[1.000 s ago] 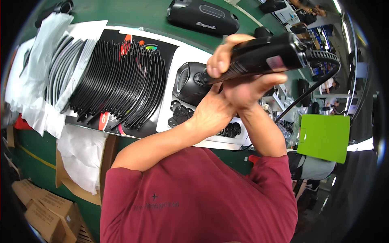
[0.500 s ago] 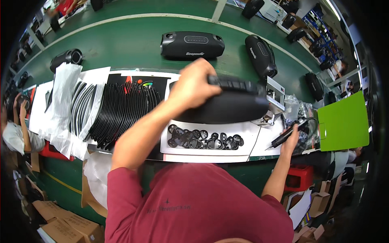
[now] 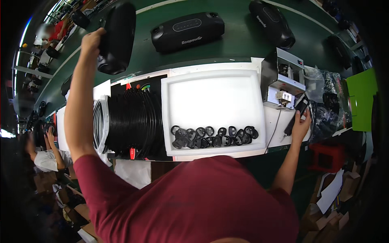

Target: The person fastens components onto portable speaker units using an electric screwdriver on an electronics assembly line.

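My left hand (image 3: pixel 93 41) is stretched to the far left, its fingers closed on the end of a black barrel-shaped portable speaker (image 3: pixel 118 37). That speaker is tilted, at the green conveyor surface; whether its underside touches is hard to tell. On the right, my right hand (image 3: pixel 300 124) is wrapped round a black electric screwdriver (image 3: pixel 296 117), its bit pointing down and left beside the white bench top. Between my arms lies a white foam-edged tray (image 3: pixel 211 74), with several small black oval caps (image 3: pixel 216 140) along its near side.
A metal screw feeder (image 3: pixel 284 81) stands right of the tray, beside clear plastic bags (image 3: pixel 326 93). Black handle straps (image 3: pixel 131 117) lie left of it. Two more speakers rest on the belt, one ahead (image 3: pixel 187 32), one farther right (image 3: pixel 271 24). A co-worker (image 3: pixel 48 158) sits at left.
My left hand has carried the speaker from above the tray to the far left over the green belt. The tray is now uncovered. My right hand keeps the screwdriver, and the view has shifted.
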The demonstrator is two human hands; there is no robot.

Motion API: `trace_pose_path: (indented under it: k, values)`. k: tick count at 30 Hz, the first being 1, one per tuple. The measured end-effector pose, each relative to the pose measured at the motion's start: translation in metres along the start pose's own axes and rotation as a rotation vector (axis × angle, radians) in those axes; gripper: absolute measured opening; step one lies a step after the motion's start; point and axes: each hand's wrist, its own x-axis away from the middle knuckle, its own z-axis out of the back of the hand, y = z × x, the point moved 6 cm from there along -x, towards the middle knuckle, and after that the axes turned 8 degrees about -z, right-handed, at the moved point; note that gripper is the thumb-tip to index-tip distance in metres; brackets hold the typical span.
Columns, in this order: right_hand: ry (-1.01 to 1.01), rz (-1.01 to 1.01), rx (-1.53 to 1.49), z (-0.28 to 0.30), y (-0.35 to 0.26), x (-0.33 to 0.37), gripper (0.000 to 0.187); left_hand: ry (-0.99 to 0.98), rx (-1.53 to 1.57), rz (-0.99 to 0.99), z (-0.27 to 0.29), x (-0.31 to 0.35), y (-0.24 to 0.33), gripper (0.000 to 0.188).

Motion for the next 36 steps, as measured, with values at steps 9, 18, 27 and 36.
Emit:
trace_pose_path:
  k: [9, 18, 27, 36]
  values:
    - [0.019, 0.123, -0.240, 0.027, -0.099, 0.044, 0.033, 0.174, -0.332, -0.048, -0.069, -0.072, -0.107, 0.049]
    - [-1.117, 0.892, -0.094, -0.088, -0.295, 0.177, 0.036, 0.179, -0.849, -0.456, -0.023, 0.004, -0.114, 0.077]
    - [-1.346, 1.025, 0.094, -0.123, -0.298, 0.205, 0.027, -0.805, -0.588, -1.008, -0.090, 0.352, 0.030, 0.033]
    - [-1.202, 0.633, -0.210, -0.096, -0.279, 0.168, 0.017, -0.933, -0.536, -0.921, -0.122, 0.413, 0.020, 0.040]
